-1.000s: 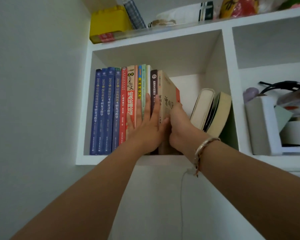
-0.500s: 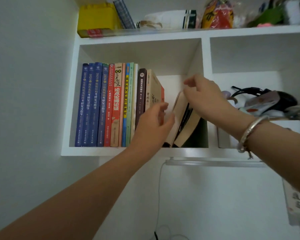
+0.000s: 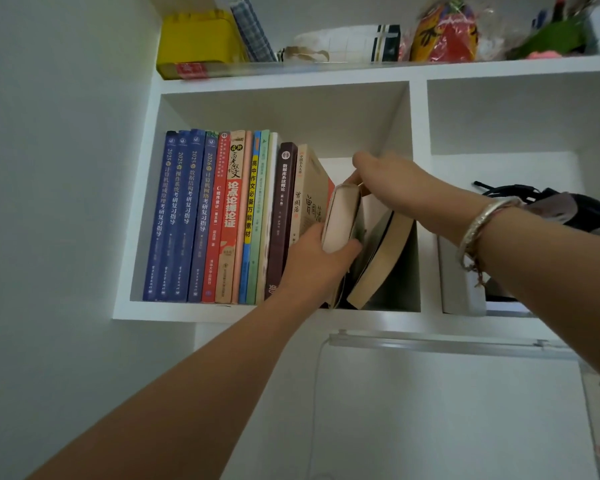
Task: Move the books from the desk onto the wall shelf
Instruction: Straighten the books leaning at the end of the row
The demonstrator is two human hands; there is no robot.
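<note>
- The left hand (image 3: 321, 261) is closed on the lower part of a leaning book (image 3: 340, 220), thumb across its pale page edge, the other digits hidden behind it.
- The right hand (image 3: 388, 181) reaches in from the right, a bracelet (image 3: 478, 226) on the wrist, and pinches that same book at its top corner, so both hands are gripping it.
- The book tilts to the right, its foot on the wall shelf (image 3: 222, 311) and its top away from the upright row (image 3: 222, 216) to its left.
- Just to the right a second leaning book (image 3: 383, 258) slopes the same way, close against the first; I cannot tell whether it rests on the divider.
- The held book looks thick and soft-covered, so I would guess it is fairly heavy for its size and apt to flex if lifted by one corner alone.
- The safest hold seems to be low on the block with a steadying hand at the top, as now, then pushing it upright against the tan book (image 3: 312, 195) at the end of the row.
- The covers look smooth; a loose pinch could let it slide off the front edge.
</note>
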